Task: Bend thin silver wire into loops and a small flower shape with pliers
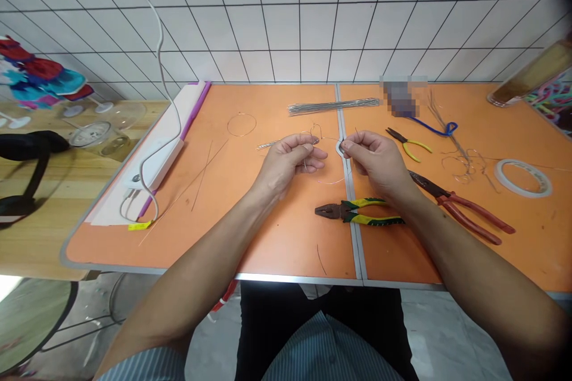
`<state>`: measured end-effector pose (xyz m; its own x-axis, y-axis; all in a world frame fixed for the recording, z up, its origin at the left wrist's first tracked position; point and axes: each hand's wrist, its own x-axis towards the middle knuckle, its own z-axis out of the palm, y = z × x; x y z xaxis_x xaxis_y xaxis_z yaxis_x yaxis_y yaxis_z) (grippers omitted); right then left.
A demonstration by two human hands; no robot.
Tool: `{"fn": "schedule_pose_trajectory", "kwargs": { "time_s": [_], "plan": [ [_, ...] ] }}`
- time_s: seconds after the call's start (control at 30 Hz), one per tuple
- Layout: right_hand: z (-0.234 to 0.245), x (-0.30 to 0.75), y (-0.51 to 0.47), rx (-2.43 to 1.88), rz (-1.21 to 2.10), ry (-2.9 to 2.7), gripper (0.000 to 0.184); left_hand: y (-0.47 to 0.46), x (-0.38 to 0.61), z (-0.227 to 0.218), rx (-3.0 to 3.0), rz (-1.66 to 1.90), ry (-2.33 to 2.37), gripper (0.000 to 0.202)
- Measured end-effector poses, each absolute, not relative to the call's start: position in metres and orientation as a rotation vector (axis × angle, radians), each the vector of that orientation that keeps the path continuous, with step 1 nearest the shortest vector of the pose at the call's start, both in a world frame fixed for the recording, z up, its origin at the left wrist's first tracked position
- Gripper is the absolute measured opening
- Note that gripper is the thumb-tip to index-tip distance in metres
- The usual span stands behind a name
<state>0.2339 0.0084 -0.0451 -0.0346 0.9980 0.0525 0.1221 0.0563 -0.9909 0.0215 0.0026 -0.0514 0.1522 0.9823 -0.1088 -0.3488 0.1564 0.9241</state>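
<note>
"Where's the wire loop (330, 183) now?"

"Between the two hands, near the middle of the desk (201, 256). The left hand (292, 161) is on its nine o'clock side, thumb and forefinger pinching the wire, other fingers loosely extended. The right hand (373, 158) pinches it at about three o'clock."

"What worries you?"

"Springback, mostly. Such thin wire probably stores tension, so if either pinch slips, an end could flick loose and scratch a finger."

"And the shape?"

"If the hands pull unevenly, I'd expect the round to go oval or kink. A sharp kink bent back again might snap."

"Anything around it?"

"The green-and-yellow pliers (330, 211) lie at five o'clock, close to the right forearm; a careless sweep of that arm could knock them. The red-handled pliers (469, 208), nearer four, run the same risk."

"And at twelve?"

"The wire bundle (334, 107), beyond the hands. A stray end could snag on it if the loop drifts that way. I can't tell exactly where the ends cross; the left fingers hide that."
</note>
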Motion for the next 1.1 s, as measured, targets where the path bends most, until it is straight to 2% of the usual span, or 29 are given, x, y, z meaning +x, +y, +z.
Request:
{"fn": "schedule_pose_trajectory", "kwargs": {
  "time_s": [0.53, 0.77, 1.1],
  "plan": [
    [-0.047, 0.232, 0.005, -1.23, 1.194, -1.377, 0.022, 0.005, 0.021, -0.051, 0.919, 1.207, 0.932, 0.016],
    [-0.053, 0.236, 0.011, -1.157, 1.216, -1.345, 0.031, 0.004, 0.021, -0.052, 0.954, 1.187, 0.968, 0.014],
    [-0.052, 0.246, 0.017, -1.196, 1.063, -1.429, 0.035, 0.006, 0.023, -0.046, 0.828, 1.103, 0.978, 0.011]
  ]
}}
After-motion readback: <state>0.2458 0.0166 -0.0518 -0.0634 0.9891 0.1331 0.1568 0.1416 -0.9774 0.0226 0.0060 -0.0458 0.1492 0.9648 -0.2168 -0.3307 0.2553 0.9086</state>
